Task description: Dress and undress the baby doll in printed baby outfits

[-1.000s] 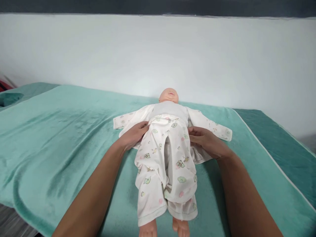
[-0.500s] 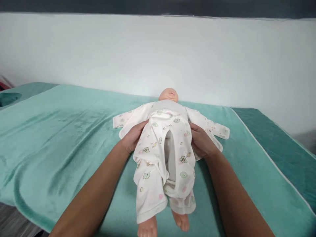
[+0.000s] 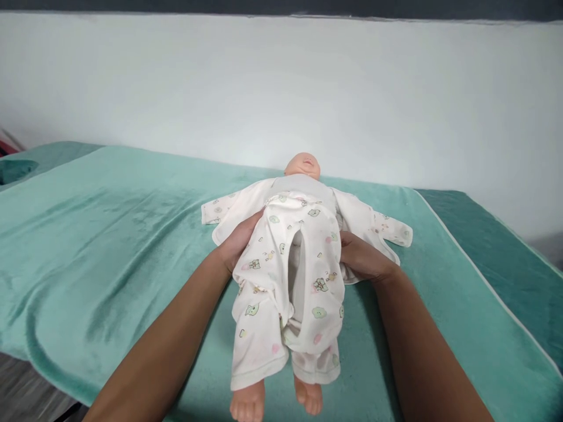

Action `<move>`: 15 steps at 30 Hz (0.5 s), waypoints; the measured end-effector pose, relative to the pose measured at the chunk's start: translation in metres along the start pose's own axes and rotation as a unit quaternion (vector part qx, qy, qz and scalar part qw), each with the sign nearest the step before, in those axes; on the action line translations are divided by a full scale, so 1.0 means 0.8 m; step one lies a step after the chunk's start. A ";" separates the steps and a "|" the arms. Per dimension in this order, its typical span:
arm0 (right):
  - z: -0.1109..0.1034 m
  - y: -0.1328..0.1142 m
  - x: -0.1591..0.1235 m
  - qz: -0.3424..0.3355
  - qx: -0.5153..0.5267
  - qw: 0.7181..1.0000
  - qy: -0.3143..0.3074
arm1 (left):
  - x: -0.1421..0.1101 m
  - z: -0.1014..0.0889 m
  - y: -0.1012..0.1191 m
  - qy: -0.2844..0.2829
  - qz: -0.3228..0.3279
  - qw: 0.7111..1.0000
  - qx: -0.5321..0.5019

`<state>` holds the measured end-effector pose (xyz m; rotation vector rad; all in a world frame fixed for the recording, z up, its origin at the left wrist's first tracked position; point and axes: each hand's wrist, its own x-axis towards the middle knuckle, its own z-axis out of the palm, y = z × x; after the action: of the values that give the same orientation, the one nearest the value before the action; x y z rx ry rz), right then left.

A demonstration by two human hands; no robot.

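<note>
A baby doll point(image 3: 302, 167) lies on its back on a teal blanket point(image 3: 109, 234), head toward the wall. It wears white printed trousers point(image 3: 285, 275) and an open white printed top point(image 3: 237, 208) with the sleeves spread to the sides. My left hand point(image 3: 235, 243) grips the doll's hip on the left side, fingers tucked under the trousers. My right hand point(image 3: 363, 258) holds the other hip, fingers curled round the cloth. The hips are raised off the blanket and the bare feet point(image 3: 248, 404) hang near the front edge.
The blanket covers a table set against a white wall point(image 3: 281, 94). A darker teal cover point(image 3: 505, 258) shows at the right. A dark teal object point(image 3: 15, 170) sits at the far left, with something red behind it.
Both hands have closed in from beside the waist onto the doll's hips and lifted its lower body. The legs now dangle, feet more in view.
</note>
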<state>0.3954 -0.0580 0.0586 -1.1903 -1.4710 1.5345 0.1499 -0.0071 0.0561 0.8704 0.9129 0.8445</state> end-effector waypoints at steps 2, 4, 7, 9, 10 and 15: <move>0.002 -0.003 -0.001 -0.015 -0.025 1.000 -0.004 | 0.001 0.000 -0.002 -0.008 -0.007 1.000 0.003; 0.003 -0.005 0.001 -0.041 -0.059 0.997 0.017 | 0.003 -0.001 -0.003 -0.016 -0.016 1.000 0.001; 0.004 -0.007 0.007 -0.062 -0.105 0.991 0.049 | 0.001 0.001 -0.003 -0.034 -0.033 0.998 -0.029; 0.004 -0.006 0.010 -0.068 -0.113 0.990 0.054 | -0.003 0.005 -0.001 -0.050 -0.039 0.997 -0.053; 0.003 -0.005 0.011 -0.069 -0.114 0.990 0.052 | -0.005 0.006 0.001 -0.058 -0.041 0.995 -0.063; 0.003 0.002 0.008 -0.021 -0.073 0.994 0.076 | -0.011 0.008 0.005 -0.073 -0.044 0.990 -0.113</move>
<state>0.3909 -0.0533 0.0557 -1.3222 -1.5163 1.2967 0.1518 -0.0147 0.0644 0.6802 0.7062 0.7811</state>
